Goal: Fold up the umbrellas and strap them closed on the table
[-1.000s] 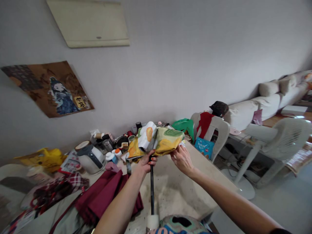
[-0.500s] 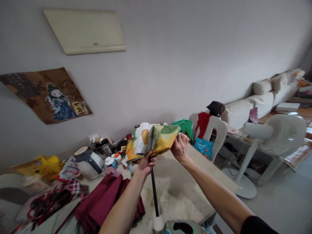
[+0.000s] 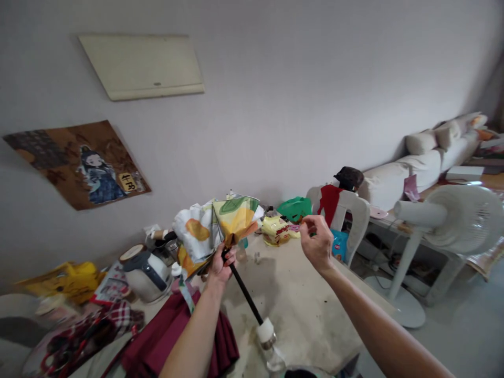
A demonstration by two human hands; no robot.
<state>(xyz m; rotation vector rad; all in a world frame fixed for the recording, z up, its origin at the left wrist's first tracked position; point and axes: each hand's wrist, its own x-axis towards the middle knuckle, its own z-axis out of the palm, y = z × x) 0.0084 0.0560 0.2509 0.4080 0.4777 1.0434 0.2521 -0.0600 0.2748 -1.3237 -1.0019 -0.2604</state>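
A partly folded umbrella [image 3: 236, 210] with a white, yellow and green fruit-like print leans across the middle of the view, its canopy away from me. My left hand [image 3: 223, 262] is wrapped around its black shaft just below the gathered canopy. The shaft runs down toward me to a white collar and a clear handle [image 3: 273, 359]. To the right of the canopy, my right hand [image 3: 318, 242] hangs in the air, fingers curled in toward the thumb, with nothing visible in them. Under my left forearm lies a folded maroon cloth item [image 3: 157, 336], perhaps another umbrella.
A kettle [image 3: 144, 273], a yellow bag [image 3: 74, 281] and plaid cloth [image 3: 122, 315] crowd the table's left side. At the back are a yellow packet [image 3: 275, 231] and a green bag [image 3: 294, 208]. A white chair [image 3: 356, 215] and a standing fan [image 3: 409, 262] are to the right.
My right hand has let go of the canopy edge and moved right and slightly down. The umbrella's canopy has swung left in my left hand, tilting the shaft more.
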